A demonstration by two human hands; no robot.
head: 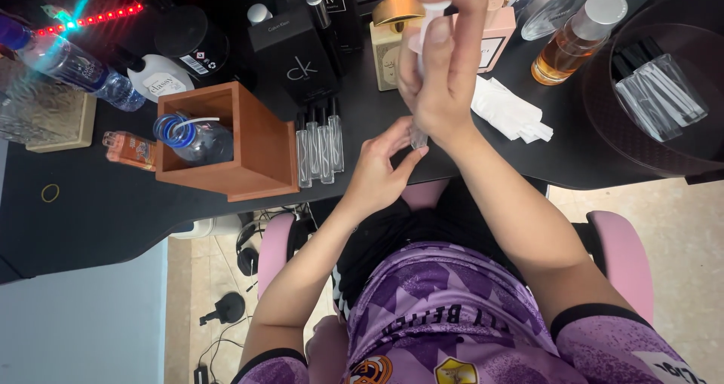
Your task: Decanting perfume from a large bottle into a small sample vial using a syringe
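My right hand point(446, 67) is raised over the black desk point(113, 210) and grips a clear syringe with a white plunger point(431, 18), held upright with its tip pointing down. Just below it, my left hand point(379, 171) pinches a small clear vial point(418, 137) between thumb and fingers. The syringe's lower end meets the vial's mouth; my right palm hides most of the barrel. Both hands are close to the desk's front edge, right of a row of slim clear spray vials point(319, 148).
A wooden box point(256, 146) holds a clear bottle with a blue cap point(192, 136). Black cartons point(290, 52) and perfume bottles point(575, 41) stand at the back, with white tissue point(509, 111) and a round black tray point(664, 90) to the right. A pink chair point(622, 256) is under me.
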